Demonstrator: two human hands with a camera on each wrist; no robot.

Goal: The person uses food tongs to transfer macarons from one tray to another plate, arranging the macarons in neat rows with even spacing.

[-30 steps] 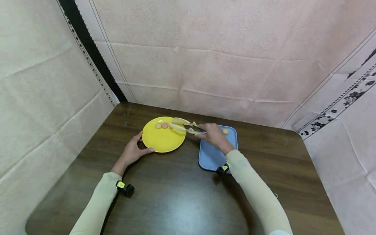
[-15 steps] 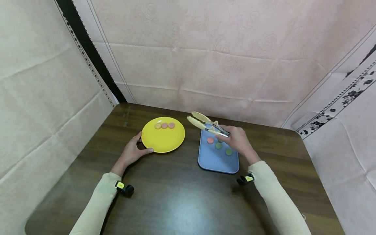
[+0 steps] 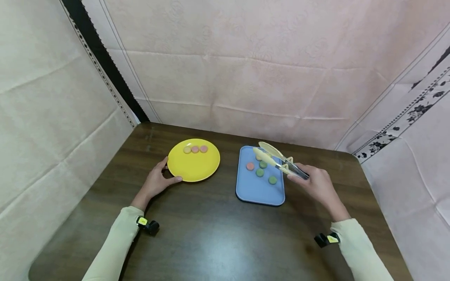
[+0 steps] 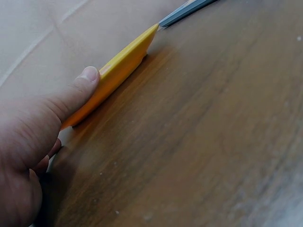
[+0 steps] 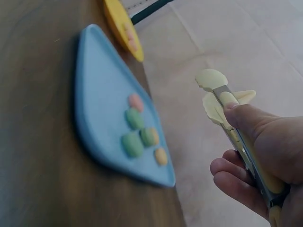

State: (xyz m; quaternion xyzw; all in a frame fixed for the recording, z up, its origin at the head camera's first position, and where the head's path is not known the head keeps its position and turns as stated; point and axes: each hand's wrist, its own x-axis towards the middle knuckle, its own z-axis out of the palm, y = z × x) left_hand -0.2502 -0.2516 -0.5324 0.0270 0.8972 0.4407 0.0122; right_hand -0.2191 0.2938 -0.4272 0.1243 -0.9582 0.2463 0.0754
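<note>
My left hand point(image 3: 154, 182) holds the near-left rim of the round yellow plate point(image 3: 193, 168); in the left wrist view its thumb point(image 4: 87, 78) lies against the rim. In a row on the plate are one yellow disc point(image 3: 187, 150) and two pink discs. My right hand point(image 3: 318, 185) grips metal tongs point(image 3: 265, 157) with cream tips. Their tips are spread with nothing between them, above the far right part of the blue tray point(image 3: 258, 195). That tray bears a pink disc point(image 3: 250, 166), several green discs point(image 3: 272, 180) and two yellow discs point(image 5: 161, 156), partly hidden by the tongs in the head view.
Both dishes stand on a dark wooden table point(image 3: 197, 230), toward its far edge. A strip of bare wood separates plate and tray. Pale cloth point(image 3: 246, 78) hangs behind the table and along both sides.
The tongs have let go of a pink disc on the plate, in line with the other two. My right hand has drawn them right, over the tray. My left hand stays at the plate.
</note>
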